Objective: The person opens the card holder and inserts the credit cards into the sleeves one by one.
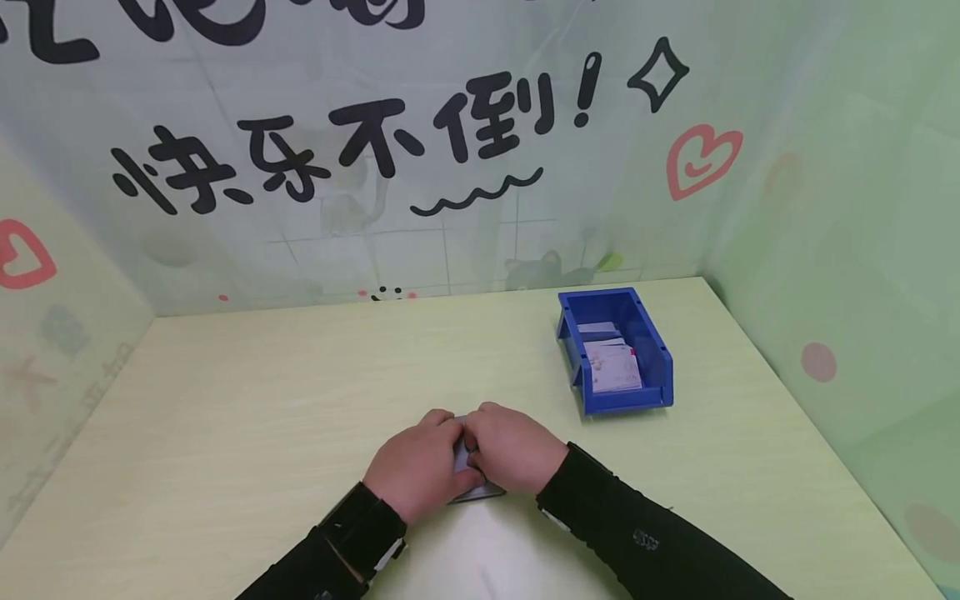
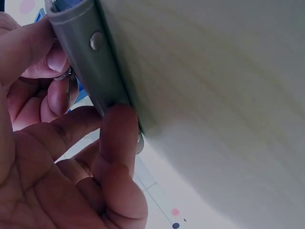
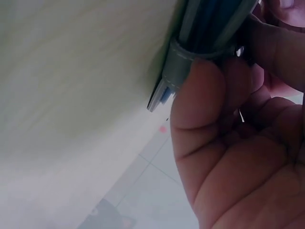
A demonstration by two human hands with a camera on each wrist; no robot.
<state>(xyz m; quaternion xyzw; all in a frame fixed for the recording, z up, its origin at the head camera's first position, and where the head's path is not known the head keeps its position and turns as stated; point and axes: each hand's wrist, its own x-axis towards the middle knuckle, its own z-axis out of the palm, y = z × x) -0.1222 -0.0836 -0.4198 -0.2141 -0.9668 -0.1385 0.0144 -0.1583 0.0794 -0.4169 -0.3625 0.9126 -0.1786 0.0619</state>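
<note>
A small grey-green card wallet lies on the table, partly hidden under both hands. My left hand grips its rounded spine side, with fingertips pressed on the cover near a round metal stud. From the other side, my right hand pinches the wallet's stitched strap between thumb and fingers. A small metal snap shows by the right fingers in the left wrist view. In the right wrist view, layered edges stick out past the strap.
A blue open-front bin with printed cards inside stands at the back right of the pale wooden table. Printed fabric walls rise behind the table and at both sides.
</note>
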